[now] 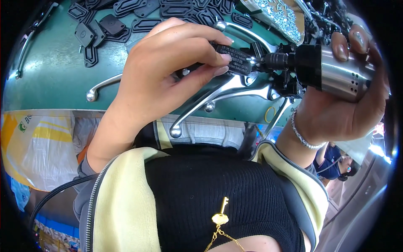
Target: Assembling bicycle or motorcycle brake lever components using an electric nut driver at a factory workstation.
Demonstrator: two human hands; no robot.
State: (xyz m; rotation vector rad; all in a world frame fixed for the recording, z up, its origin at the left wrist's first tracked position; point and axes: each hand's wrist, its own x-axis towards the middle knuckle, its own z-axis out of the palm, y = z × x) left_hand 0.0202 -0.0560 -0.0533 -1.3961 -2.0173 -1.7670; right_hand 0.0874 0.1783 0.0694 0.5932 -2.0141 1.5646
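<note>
My left hand [163, 63] pinches a small black rectangular cap [236, 59] with raised lettering between thumb and fingers. In my right hand [336, 115] is a silver and black power screwdriver [342, 71], lying sideways and pointing left. Its tip meets the right end of the cap, by a shiny screw head [251, 61]. Whatever lies under the cap is mostly hidden by my left fingers. Silver brake levers with ball ends, one of them a lever [201, 105] below my left hand, fan out around the black bodies under the screwdriver.
Black rubber gaskets [145, 25] and square black caps [112, 24] lie across the green table [50, 84]. A box of loose silver screws [281, 19] stands at the far right. Plastic bags [46, 147] hang at the left front edge. Another person [331, 161] is at the right.
</note>
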